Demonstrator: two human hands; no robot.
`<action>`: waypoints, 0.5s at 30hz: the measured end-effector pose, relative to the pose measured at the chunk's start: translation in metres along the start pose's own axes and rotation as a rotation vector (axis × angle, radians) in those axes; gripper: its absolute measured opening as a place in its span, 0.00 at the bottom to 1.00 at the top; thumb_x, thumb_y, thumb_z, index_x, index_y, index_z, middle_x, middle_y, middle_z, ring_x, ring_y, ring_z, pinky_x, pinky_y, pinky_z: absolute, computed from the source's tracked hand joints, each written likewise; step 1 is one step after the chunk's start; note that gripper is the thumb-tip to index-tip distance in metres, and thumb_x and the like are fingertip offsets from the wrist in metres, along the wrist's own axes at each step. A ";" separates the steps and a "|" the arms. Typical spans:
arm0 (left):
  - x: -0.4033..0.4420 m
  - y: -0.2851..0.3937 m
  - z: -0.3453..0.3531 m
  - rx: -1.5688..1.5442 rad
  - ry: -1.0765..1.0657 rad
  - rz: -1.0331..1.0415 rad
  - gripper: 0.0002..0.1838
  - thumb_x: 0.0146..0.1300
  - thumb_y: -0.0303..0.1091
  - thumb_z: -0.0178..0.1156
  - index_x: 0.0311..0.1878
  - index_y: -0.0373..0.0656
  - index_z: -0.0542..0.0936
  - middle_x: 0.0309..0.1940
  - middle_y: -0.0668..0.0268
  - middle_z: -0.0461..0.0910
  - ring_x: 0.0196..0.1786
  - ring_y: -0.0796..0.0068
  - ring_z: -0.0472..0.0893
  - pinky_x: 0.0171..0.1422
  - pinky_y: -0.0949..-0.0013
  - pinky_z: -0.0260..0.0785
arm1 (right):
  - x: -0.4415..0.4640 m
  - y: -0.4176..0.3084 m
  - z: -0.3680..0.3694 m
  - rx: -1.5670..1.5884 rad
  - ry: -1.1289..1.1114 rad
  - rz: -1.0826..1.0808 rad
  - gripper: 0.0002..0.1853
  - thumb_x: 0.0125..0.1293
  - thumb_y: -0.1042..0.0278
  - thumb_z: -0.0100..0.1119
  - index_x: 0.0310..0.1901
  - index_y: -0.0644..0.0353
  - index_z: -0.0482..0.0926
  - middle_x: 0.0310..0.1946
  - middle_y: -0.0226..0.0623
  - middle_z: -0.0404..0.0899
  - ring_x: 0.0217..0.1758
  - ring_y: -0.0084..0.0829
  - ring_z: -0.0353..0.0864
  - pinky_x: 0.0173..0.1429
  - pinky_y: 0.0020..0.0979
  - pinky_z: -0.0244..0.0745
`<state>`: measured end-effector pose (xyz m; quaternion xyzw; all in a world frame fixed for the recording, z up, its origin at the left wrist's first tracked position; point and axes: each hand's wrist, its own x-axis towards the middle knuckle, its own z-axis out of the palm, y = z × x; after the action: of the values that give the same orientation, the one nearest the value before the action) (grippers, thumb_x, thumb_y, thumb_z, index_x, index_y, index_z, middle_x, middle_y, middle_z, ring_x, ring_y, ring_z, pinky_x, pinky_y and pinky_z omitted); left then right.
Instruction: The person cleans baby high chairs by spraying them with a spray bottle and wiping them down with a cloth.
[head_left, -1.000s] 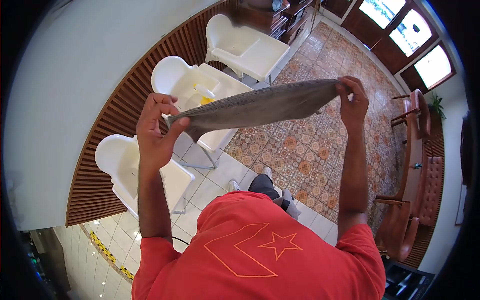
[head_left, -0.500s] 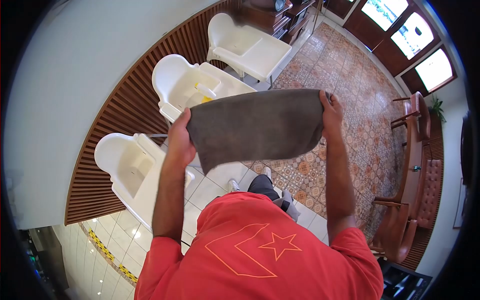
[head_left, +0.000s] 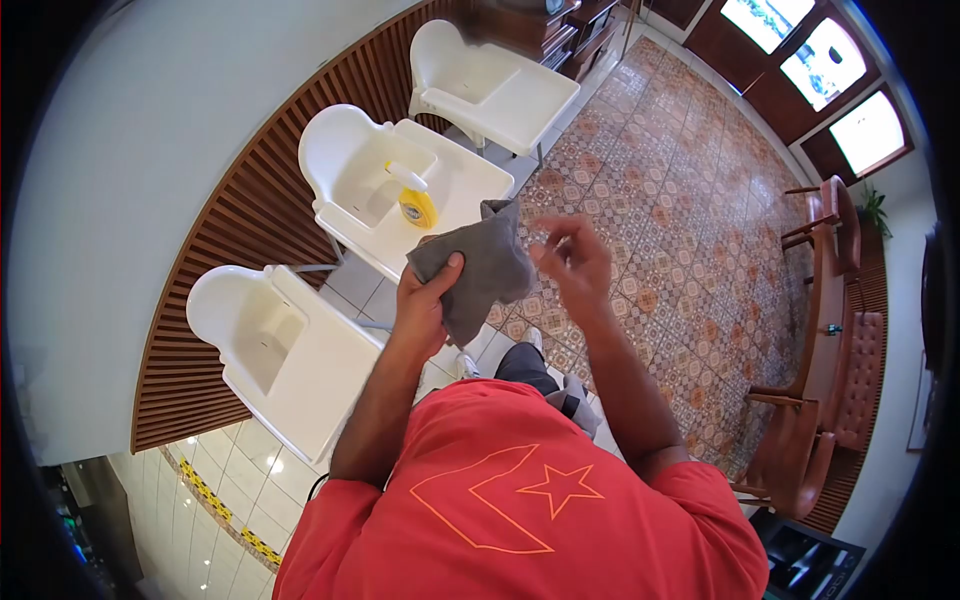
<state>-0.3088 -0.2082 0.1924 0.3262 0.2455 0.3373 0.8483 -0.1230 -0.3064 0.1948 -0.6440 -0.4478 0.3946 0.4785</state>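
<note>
A dark grey cloth [head_left: 480, 265], folded into a smaller bundle, is gripped in my left hand [head_left: 430, 300], with the thumb pressed on top. My right hand [head_left: 575, 262] is just right of the cloth, apart from it, its fingers bent and spread with nothing between them. Beyond the cloth, a yellow spray bottle [head_left: 417, 208] with a white trigger head stands on the tray of the middle white high chair [head_left: 470, 180].
Another white high chair [head_left: 310, 375] stands at the left, and a third [head_left: 520, 105] farther back. Slatted wood panelling [head_left: 210, 270] lines the wall behind them. Along the right side are a wooden table [head_left: 815, 330] and a leather chair [head_left: 840, 225] on patterned tiles [head_left: 690, 220].
The cloth was stretched wide between both hands and is now bunched in my left hand. My right hand has let go of it and moved left. The spray bottle now shows fully.
</note>
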 end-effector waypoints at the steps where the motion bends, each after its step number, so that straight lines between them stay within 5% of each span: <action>1: 0.000 0.004 0.000 -0.002 -0.001 0.001 0.14 0.69 0.31 0.61 0.55 0.40 0.73 0.48 0.63 0.80 0.50 0.74 0.81 0.53 0.68 0.75 | 0.011 0.002 -0.004 0.206 0.167 -0.104 0.22 0.63 0.70 0.65 0.59 0.59 0.79 0.65 0.41 0.73 0.56 0.27 0.78 0.59 0.34 0.73; 2: -0.003 0.009 0.004 -0.025 -0.024 -0.015 0.14 0.69 0.30 0.61 0.54 0.41 0.73 0.47 0.64 0.80 0.49 0.75 0.81 0.53 0.69 0.74 | 0.016 0.007 -0.005 0.413 0.336 -0.206 0.22 0.63 0.69 0.66 0.59 0.60 0.79 0.63 0.40 0.75 0.55 0.27 0.78 0.61 0.33 0.72; 4: -0.002 0.014 0.001 -0.044 -0.055 -0.033 0.13 0.68 0.29 0.61 0.53 0.41 0.73 0.45 0.65 0.80 0.48 0.76 0.80 0.53 0.70 0.74 | 0.018 0.023 -0.004 0.533 0.259 -0.125 0.27 0.61 0.68 0.69 0.62 0.63 0.75 0.55 0.35 0.81 0.53 0.23 0.79 0.62 0.30 0.70; 6: 0.002 0.018 -0.008 -0.011 -0.217 0.025 0.13 0.67 0.28 0.62 0.51 0.43 0.71 0.43 0.68 0.79 0.46 0.79 0.79 0.53 0.73 0.71 | 0.020 0.024 -0.014 0.465 -0.324 0.037 0.32 0.61 0.67 0.69 0.66 0.65 0.70 0.51 0.33 0.83 0.52 0.24 0.80 0.60 0.29 0.71; 8: -0.001 0.028 -0.015 0.043 -0.228 0.042 0.14 0.65 0.28 0.64 0.50 0.44 0.71 0.42 0.69 0.79 0.45 0.80 0.78 0.53 0.74 0.70 | 0.017 0.019 -0.023 0.443 -0.270 0.056 0.29 0.59 0.70 0.71 0.62 0.66 0.72 0.51 0.33 0.81 0.51 0.23 0.80 0.58 0.27 0.73; 11: 0.005 0.042 -0.040 0.230 -0.282 0.044 0.18 0.62 0.27 0.67 0.51 0.44 0.70 0.43 0.69 0.79 0.48 0.79 0.78 0.57 0.73 0.68 | 0.010 -0.019 -0.035 0.574 -0.026 -0.159 0.17 0.53 0.78 0.74 0.43 0.61 0.77 0.40 0.26 0.80 0.45 0.18 0.78 0.52 0.25 0.73; 15: 0.007 0.062 -0.020 0.553 -0.371 0.117 0.29 0.55 0.32 0.72 0.57 0.41 0.69 0.53 0.61 0.80 0.60 0.70 0.77 0.68 0.65 0.64 | 0.015 -0.038 -0.047 0.263 0.023 -0.242 0.18 0.51 0.80 0.74 0.43 0.60 0.78 0.39 0.26 0.79 0.43 0.18 0.77 0.51 0.24 0.73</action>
<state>-0.3427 -0.1609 0.2223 0.6132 0.1498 0.2410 0.7372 -0.0828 -0.2991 0.2415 -0.5217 -0.4612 0.3818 0.6078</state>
